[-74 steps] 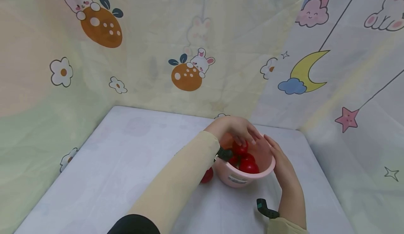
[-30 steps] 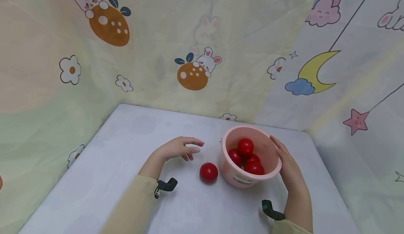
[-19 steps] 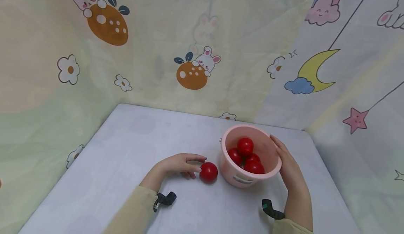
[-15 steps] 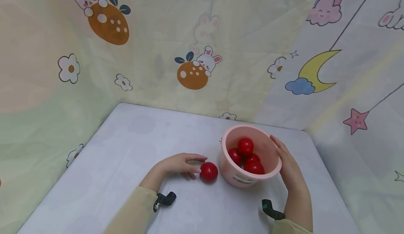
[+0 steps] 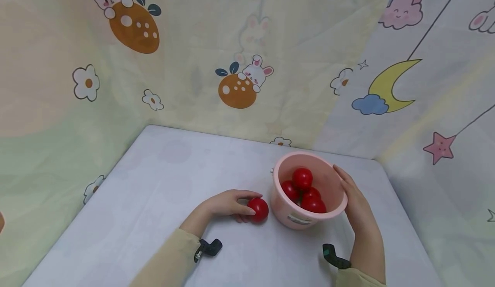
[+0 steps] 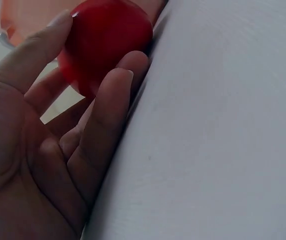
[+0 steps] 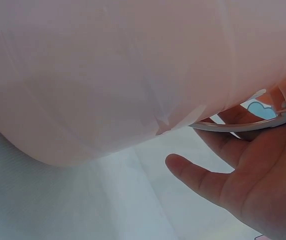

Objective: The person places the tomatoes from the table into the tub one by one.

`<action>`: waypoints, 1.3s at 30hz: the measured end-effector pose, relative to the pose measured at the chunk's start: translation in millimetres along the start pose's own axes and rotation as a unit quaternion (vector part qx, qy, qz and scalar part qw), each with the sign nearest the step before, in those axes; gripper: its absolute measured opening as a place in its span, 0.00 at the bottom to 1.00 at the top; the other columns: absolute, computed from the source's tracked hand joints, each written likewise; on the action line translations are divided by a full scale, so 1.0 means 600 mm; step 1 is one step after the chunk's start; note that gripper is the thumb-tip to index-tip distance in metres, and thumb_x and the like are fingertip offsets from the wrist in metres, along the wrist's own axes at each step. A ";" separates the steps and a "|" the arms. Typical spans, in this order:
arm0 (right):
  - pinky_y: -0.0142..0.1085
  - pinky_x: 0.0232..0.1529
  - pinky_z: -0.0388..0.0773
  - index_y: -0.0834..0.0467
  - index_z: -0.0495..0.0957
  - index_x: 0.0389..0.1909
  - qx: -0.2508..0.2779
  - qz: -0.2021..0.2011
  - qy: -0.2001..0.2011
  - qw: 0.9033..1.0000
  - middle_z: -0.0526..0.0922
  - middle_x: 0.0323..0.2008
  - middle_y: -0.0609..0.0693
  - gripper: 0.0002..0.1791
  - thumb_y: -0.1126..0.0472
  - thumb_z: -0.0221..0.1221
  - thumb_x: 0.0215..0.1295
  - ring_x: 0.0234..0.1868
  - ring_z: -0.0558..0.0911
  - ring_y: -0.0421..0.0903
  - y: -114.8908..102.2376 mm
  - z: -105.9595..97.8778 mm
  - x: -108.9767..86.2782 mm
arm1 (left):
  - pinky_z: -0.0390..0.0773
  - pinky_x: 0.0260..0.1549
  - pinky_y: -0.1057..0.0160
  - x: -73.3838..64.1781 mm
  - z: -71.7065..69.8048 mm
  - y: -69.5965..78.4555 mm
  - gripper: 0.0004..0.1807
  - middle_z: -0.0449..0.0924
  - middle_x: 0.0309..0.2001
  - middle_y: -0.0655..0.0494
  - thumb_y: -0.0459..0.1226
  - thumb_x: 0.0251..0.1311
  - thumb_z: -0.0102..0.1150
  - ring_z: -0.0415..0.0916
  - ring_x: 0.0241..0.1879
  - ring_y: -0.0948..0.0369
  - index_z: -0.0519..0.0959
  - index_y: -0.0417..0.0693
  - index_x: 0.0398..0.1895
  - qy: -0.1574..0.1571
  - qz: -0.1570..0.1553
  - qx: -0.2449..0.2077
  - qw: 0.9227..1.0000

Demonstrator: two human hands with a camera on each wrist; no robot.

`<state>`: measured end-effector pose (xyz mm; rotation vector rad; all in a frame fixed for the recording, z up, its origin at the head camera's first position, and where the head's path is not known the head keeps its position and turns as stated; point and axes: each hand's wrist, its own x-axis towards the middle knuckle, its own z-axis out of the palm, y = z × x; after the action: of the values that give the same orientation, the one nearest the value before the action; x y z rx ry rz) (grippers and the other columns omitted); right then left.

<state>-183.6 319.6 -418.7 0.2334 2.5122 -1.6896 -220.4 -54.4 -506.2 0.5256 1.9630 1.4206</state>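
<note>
My left hand [image 5: 228, 203] holds a red tomato [image 5: 260, 209] between thumb and fingers, low over the white table. The left wrist view shows the thumb on one side of the tomato [image 6: 105, 42] and fingertips against the other. Just right of it stands a pink bucket [image 5: 288, 214], slightly tilted, with several red tomatoes [image 5: 302, 178] inside. My right hand [image 5: 357, 205] rests against the bucket's right side at the rim. Close up in the right wrist view, its fingers lie loosely by the bucket wall [image 7: 108, 75] and its grey handle [image 7: 233, 127].
A white table [image 5: 181, 158] carries everything. Behind and beside it hangs a cartoon-printed cloth [image 5: 185, 63]. Black wrist cameras [image 5: 210, 247] stick out from both forearms.
My left hand came out of the bucket, moved left and down, then reached right and took hold of the tomato on the table. The right hand stayed at the bucket.
</note>
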 end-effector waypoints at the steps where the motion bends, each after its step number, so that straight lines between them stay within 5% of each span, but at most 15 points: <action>1: 0.64 0.65 0.66 0.22 0.48 0.73 -0.001 0.000 0.001 1.000 0.48 0.79 0.41 0.29 0.31 0.38 0.73 0.79 0.45 0.60 0.000 0.000 0.000 | 0.86 0.36 0.55 0.001 0.001 0.000 0.29 0.74 0.61 0.57 0.47 0.58 0.69 0.87 0.36 0.54 0.75 0.71 0.64 0.003 -0.001 0.000 1.000; 27: 0.61 0.63 0.71 0.23 0.47 0.74 -0.005 0.007 -0.001 1.000 0.47 0.80 0.43 0.31 0.29 0.38 0.71 0.78 0.46 0.62 0.000 0.002 -0.001 | 0.86 0.37 0.58 0.006 0.003 -0.007 0.26 0.79 0.55 0.58 0.46 0.58 0.69 0.86 0.37 0.57 0.77 0.73 0.60 0.012 0.000 0.012 1.000; 39: 0.61 0.64 0.69 0.23 0.48 0.74 0.001 0.005 0.000 1.000 0.47 0.79 0.41 0.31 0.30 0.39 0.71 0.79 0.46 0.61 0.002 -0.001 0.001 | 0.86 0.39 0.55 0.005 -0.008 -0.001 0.26 0.76 0.59 0.57 0.45 0.57 0.69 0.86 0.40 0.54 0.77 0.70 0.61 -0.007 0.000 -0.020 1.000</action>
<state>-183.8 320.7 -419.9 0.2451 2.5045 -1.6898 -225.6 -56.1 -506.8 0.5159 1.9206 1.4495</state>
